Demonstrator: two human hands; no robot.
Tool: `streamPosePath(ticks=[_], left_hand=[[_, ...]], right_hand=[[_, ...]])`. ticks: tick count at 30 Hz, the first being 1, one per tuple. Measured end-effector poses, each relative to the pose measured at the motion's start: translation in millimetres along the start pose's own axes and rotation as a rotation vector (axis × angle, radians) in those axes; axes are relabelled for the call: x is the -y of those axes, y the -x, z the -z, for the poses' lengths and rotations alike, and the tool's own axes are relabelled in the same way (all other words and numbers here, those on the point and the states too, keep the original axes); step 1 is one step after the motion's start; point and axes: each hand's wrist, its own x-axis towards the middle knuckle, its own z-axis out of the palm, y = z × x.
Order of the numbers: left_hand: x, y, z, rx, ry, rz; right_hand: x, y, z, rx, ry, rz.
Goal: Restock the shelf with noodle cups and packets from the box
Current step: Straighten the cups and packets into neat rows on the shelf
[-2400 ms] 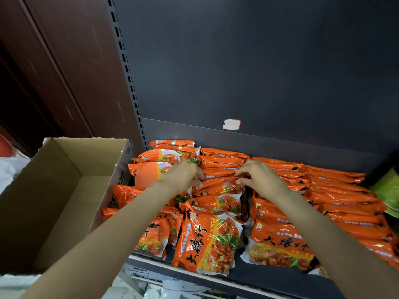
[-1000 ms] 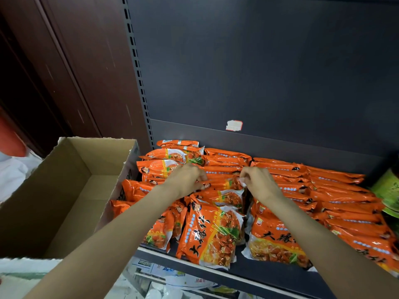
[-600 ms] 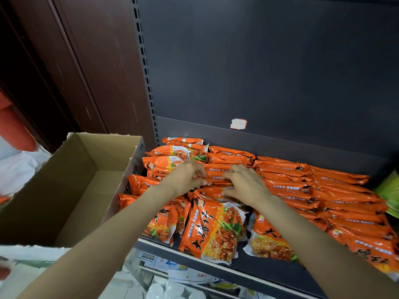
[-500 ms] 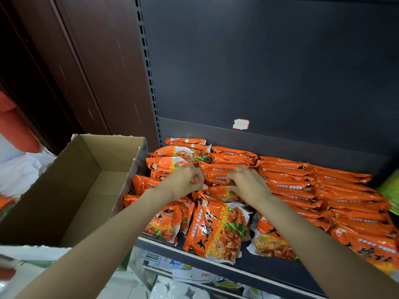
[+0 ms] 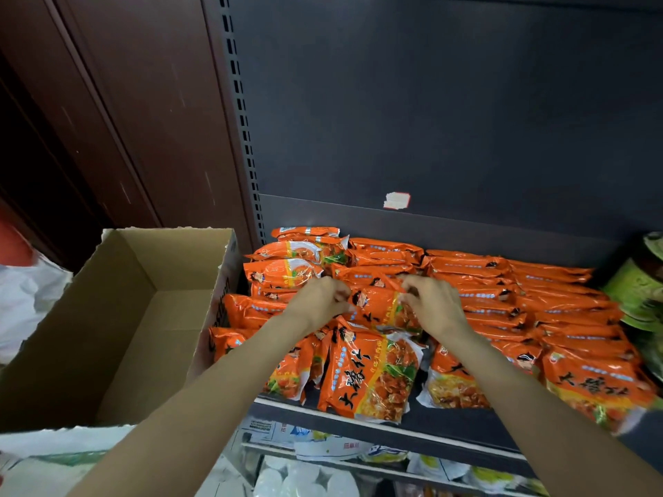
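Rows of orange noodle packets (image 5: 502,299) lie overlapped across the dark shelf (image 5: 448,430). Both my hands are over the second row from the left. My left hand (image 5: 323,299) pinches the left edge of one orange packet (image 5: 380,306) and my right hand (image 5: 430,303) pinches its right top edge. That packet stands tilted up between them, behind a front packet (image 5: 369,378) that leans at the shelf's front edge. The brown cardboard box (image 5: 118,317) sits open at the left, its visible inside bare.
Green noodle cups (image 5: 638,281) stand at the shelf's right end. The perforated upright (image 5: 240,120) and dark back panel rise behind. White packaged goods (image 5: 323,471) fill the lower shelf. A white bag (image 5: 25,299) lies left of the box.
My hands came a little toward me along the second row and now hold a packet nearer the front. The camera moved closer and slightly right.
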Motion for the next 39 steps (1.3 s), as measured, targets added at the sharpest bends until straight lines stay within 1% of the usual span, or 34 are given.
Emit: streamPosePath(ticks=[4, 7, 10, 12, 14, 16, 17, 19, 21, 25, 28, 31, 32, 34, 36, 39], left_hand=[[-11, -6, -3, -0.093, -0.046, -0.051], [-21, -8, -1, -0.184, -0.036, -0.122], [-23, -11, 1, -0.256, 0.021, -0.163], [-22, -12, 2, -0.207, 0.074, -0.15], [-22, -14, 1, -0.094, 0.151, -0.11], [-23, -18, 0, -0.008, 0.134, -0.064], [-24, -21, -2, 0.002, 0.098, -0.063], [-26, -25, -4, -0.028, 0.065, -0.059], [-26, -26, -5, -0.073, 0.083, -0.064], [-24, -24, -4, -0.151, 0.127, -0.078], [-24, -28, -1, -0.16, 0.103, -0.08], [-30, -35, -1, -0.129, 0.052, -0.093], [-32, -37, -3, -0.107, 0.031, -0.103], [-37, -39, -6, -0.061, 0.005, -0.126], [-39, -39, -8, -0.016, 0.003, -0.157], [-35, -36, -7, 0.031, 0.015, -0.171]], right_hand=[[0, 0, 7, 0.026, -0.068, 0.003], [-2, -3, 13, 0.054, -0.099, 0.006], [-8, -1, 12, 0.01, -0.202, -0.024], [-12, 2, 10, -0.015, -0.253, -0.051], [-14, 2, 8, -0.005, -0.262, -0.071], [-14, -1, 5, 0.019, -0.236, -0.075], [-15, -3, 4, 0.035, -0.221, -0.081], [-16, -7, 4, 0.074, -0.215, -0.092], [-18, -9, 6, 0.105, -0.238, -0.087], [-22, -9, 10, 0.13, -0.396, -0.092], [-23, -10, 7, 0.16, -0.366, -0.084], [-19, -12, 4, 0.237, -0.17, -0.043], [-18, -12, 4, 0.25, -0.151, -0.039], [-20, -11, 4, 0.204, -0.205, -0.032], [-18, -9, 6, 0.14, -0.248, 0.028], [-17, -8, 3, 0.121, -0.259, 0.07]])
